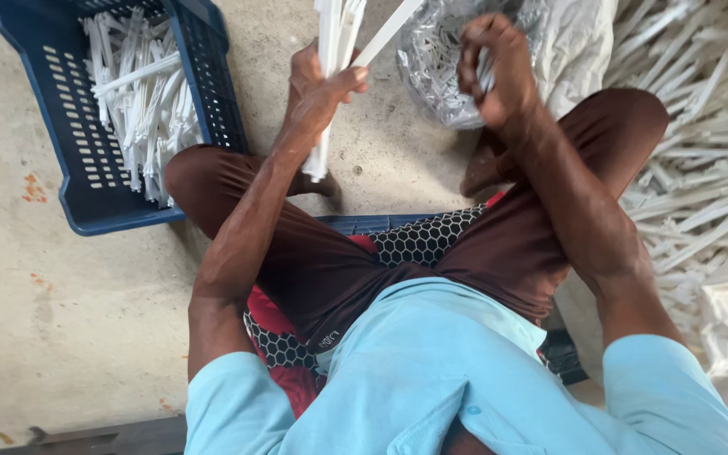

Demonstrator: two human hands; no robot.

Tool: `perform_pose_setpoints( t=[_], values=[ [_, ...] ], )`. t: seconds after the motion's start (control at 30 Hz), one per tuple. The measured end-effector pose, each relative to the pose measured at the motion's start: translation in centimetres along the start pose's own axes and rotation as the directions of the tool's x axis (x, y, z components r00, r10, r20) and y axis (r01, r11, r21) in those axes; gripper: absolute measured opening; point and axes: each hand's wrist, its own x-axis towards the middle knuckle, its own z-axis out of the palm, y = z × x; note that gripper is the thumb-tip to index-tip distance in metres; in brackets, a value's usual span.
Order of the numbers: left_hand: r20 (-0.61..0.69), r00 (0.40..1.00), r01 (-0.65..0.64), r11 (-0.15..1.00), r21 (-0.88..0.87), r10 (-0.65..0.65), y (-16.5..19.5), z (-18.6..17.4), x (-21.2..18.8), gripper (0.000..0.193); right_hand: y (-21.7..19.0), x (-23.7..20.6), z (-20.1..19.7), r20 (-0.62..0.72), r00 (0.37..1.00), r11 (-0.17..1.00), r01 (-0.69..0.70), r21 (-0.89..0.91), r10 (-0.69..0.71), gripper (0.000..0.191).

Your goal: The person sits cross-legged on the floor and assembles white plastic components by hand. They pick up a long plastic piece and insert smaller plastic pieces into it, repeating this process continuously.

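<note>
Single head-worn view, looking steeply down from above the seated person's chest, close over the crossed legs, facing forward to the concrete floor (52,337), with the blue crate (77,160) at upper left, the pile of white sticks (701,168) at right, no second view.

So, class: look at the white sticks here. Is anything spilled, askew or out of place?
Yes. A loose heap of white sticks sprawls over the floor at the right, pointing every way, while others lie in the blue crate. The left hand grips a bundle.
</note>
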Motion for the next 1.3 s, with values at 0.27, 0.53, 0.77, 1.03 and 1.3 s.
perform_pose_setpoints(
  t=[0.27,0.53,0.77,1.03,1.3],
  values=[
    [0.049,0.986,-0.159,0.987,0.002,0.159,-2.1,0.2,-1.7,0.023,2.2,-0.2,-5.3,0.042,0.998,0.994,-0.056,0.096,0.052,0.014],
    [0.013,0.999,-0.046,0.997,0.059,0.045,-5.7,2.4,1.4,0.020,1.9,0.5,-6.1,0.144,0.982,0.982,0.101,0.161,-0.124,0.015],
    [0.195,0.956,-0.241,0.966,0.092,0.220,-6.7,3.1,1.9,0.030,1.4,-0.5,-6.6,0.101,0.993,0.997,0.059,0.047,-0.063,0.026],
    [0.174,0.968,-0.206,0.971,0.122,0.183,-6.9,2.1,1.2,0.035,1.8,-0.9,-7.5,0.041,0.978,0.946,0.206,-0.249,-0.202,0.022],
    [0.198,0.968,-0.191,0.966,0.173,0.156,-7.0,1.2,0.8,0.020,3.9,-0.7,-8.0,0.237,0.845,0.693,0.531,-0.488,-0.480,0.019]
  ],
)
